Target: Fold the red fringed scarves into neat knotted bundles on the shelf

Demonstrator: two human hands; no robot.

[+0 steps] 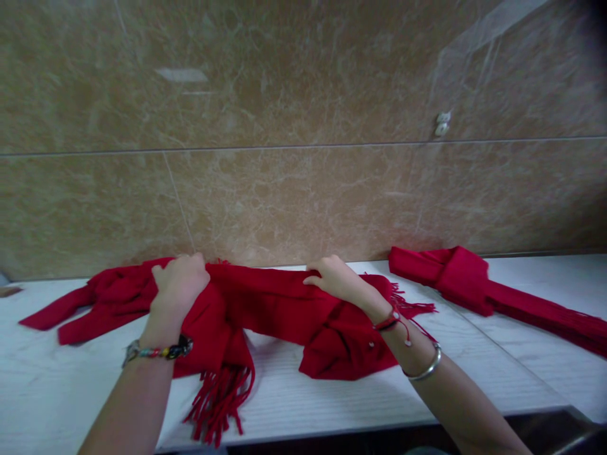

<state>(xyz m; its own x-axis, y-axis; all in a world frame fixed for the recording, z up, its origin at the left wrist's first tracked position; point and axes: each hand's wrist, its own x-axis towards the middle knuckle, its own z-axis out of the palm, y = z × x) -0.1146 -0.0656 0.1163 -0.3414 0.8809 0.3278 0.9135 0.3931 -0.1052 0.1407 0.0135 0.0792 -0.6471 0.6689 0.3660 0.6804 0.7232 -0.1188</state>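
A red fringed scarf [275, 303] stretches between my two hands. Its left end hangs toward the near edge with loose tassels, while the right part lies bunched with more fringe poking out behind my wrist. My left hand [180, 287] is closed on the scarf's left part, thumb to the left. With curled fingers, my right hand [339, 278] grips the upper edge farther right; its fingertips are partly hidden. Just left of my left hand, more crumpled red fabric [118, 294] lies with two narrow ends pointing left; whether it is a separate piece is unclear.
Another red scarf [465, 275], folded and knotted with a long fringe, lies at the right. All this rests on a white wood-grain tabletop [284, 411] against a brown marble-tiled wall [294, 202]. A small white fixture [442, 124] sits on the wall. A dark gap borders the near edge.
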